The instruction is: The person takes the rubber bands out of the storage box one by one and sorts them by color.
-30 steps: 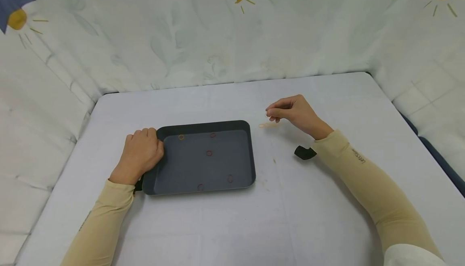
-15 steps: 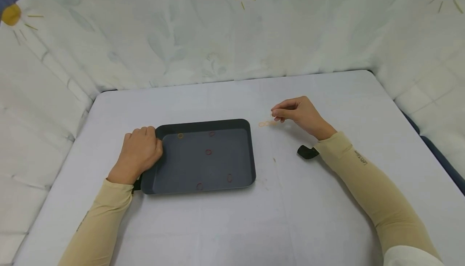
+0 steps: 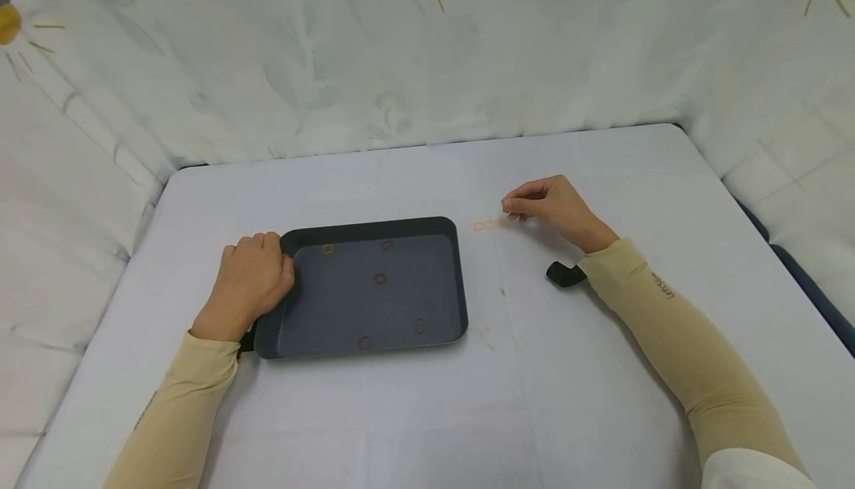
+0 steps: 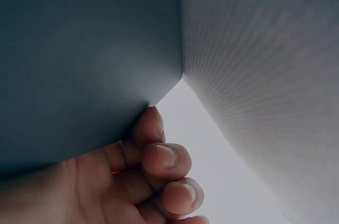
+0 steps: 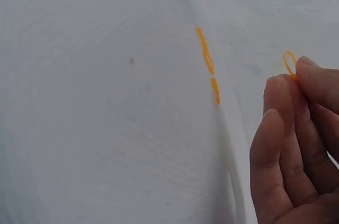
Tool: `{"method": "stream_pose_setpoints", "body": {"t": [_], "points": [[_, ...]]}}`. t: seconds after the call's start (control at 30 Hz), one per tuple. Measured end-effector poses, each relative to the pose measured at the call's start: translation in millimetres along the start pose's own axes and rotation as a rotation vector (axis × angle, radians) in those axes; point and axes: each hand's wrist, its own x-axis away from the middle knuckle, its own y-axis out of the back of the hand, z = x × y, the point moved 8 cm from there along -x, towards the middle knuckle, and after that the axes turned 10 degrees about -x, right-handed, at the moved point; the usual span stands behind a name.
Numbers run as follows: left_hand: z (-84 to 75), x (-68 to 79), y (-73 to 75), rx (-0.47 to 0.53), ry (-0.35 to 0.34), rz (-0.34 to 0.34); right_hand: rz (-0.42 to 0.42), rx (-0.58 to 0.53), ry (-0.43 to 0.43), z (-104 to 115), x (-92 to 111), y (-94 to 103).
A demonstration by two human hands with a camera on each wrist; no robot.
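Observation:
My left hand [image 3: 250,281] grips the left rim of a dark grey rectangular tray [image 3: 327,303]. From the left wrist view, its curled fingers [image 4: 165,158] press up against the tray's edge. A small orange rubber band [image 5: 286,62] is pinched between the thumb and fingertips of my right hand [image 3: 557,208], above the table right of the tray. Below those fingertips, several orange rubber bands [image 5: 207,57] lie in a row on the cloth. Inside the tray are scattered several red rubber bands [image 3: 375,278] and one yellow rubber band [image 3: 324,250].
White cloth [image 3: 427,422] covers the table, with faint brownish marks [image 3: 503,292] right of the tray. A black strap-like piece [image 3: 565,274] shows beside the right sleeve. Pale patterned fabric [image 3: 347,66] hangs behind the table and at both sides.
My right hand has moved slightly to the right, keeping its pinch on a band, and more of the orange row shows. The left hand stays on the tray's rim.

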Motion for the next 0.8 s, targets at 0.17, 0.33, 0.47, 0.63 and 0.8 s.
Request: {"method": "stream_pose_setpoints", "body": {"t": [0.17, 0.33, 0.47, 0.63, 0.8], "points": [[0.1, 0.5, 0.0, 0.005, -0.003, -0.005, -0.012, 0.033, -0.04, -4.7, -1.2, 2.5], [-1.4, 0.0, 2.2, 0.009, -0.011, -0.024, -0.016, 0.049, -0.059, -6.2, -1.2, 4.1], [-1.7, 0.0, 3.0, 0.011, -0.01, -0.025, -0.001, 0.047, -0.071, -7.1, -1.0, 3.7], [-1.3, 0.4, 2.6, 0.013, -0.008, -0.025, 0.026, 0.044, -0.085, -8.4, -1.6, 1.7], [-1.1, 0.2, 0.9, 0.014, -0.007, -0.016, 0.025, 0.073, -0.11, -9.3, -1.2, 1.9]]}}
